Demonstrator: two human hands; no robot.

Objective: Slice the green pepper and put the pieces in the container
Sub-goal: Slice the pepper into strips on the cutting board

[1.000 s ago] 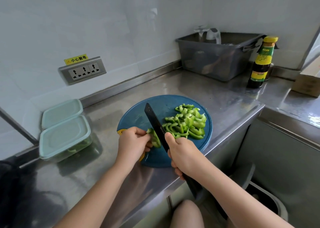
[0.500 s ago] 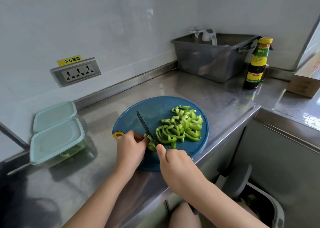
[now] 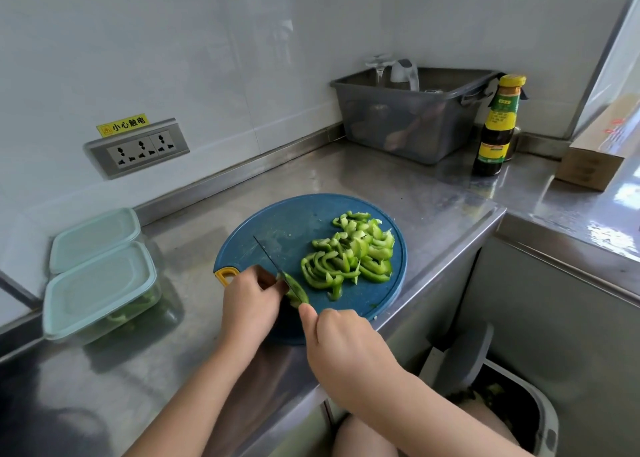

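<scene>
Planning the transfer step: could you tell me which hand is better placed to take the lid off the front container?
Probably the left hand: it is nearer the front container and holds only the pepper end, while the right hand grips the knife.

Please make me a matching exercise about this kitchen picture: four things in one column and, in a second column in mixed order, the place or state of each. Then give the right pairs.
Things
1. knife
2. uncut pepper piece
3. pepper slices
4. lidded container

Places or states
a. piled on the right part of the blue board
b. on the counter, far to the left of the board
c. held in the right hand
d. held down on the board by the left hand

Right pairs: 1-c, 2-d, 3-a, 4-b
</scene>
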